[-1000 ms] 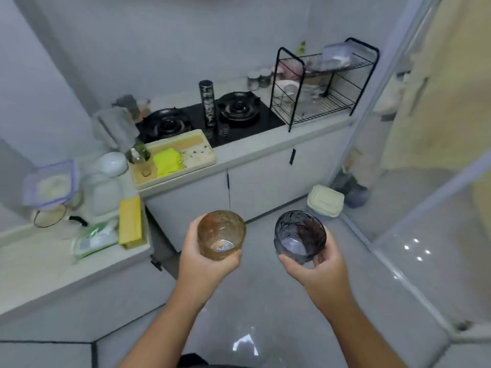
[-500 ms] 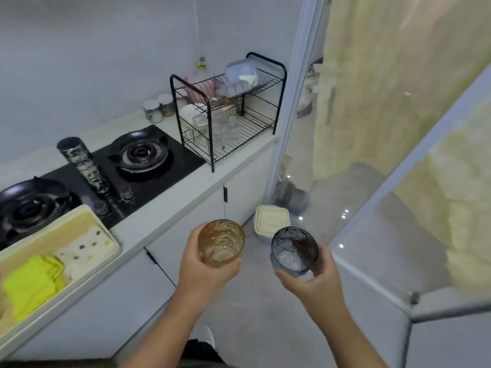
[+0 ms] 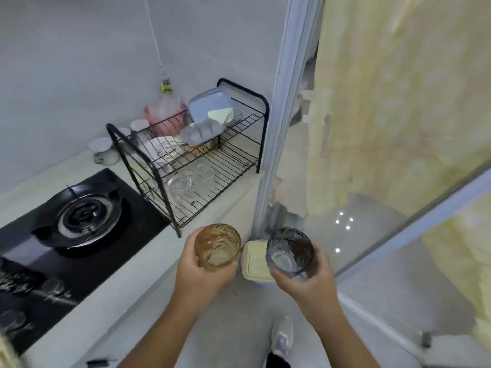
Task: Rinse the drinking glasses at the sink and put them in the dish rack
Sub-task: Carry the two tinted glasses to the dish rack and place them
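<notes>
My left hand [image 3: 198, 277] grips an amber textured glass [image 3: 217, 247], held upright just off the counter's front edge. My right hand [image 3: 309, 284] holds a dark grey textured glass [image 3: 289, 251] upright beside it, over the floor. Both glasses look empty. The black two-tier wire dish rack [image 3: 233, 166] stands on the counter, up and left of my hands. Its lower shelf carries clear glasses [image 3: 178, 185] and its right part is bare wire. Plates, a whisk and a plastic box lid fill its upper tier. No sink is in view.
A black gas hob with a burner [image 3: 82, 216] lies left of the rack. White jars [image 3: 104, 151] stand behind it by the wall. A cream lidded box [image 3: 255, 258] sits on the floor between the glasses. A glass door frame [image 3: 281, 115] rises right of the rack.
The view has swung right and closer to the dish rack, which now sits just above my hands. The yellow tray has left the frame. Both hands still hold their glasses.
</notes>
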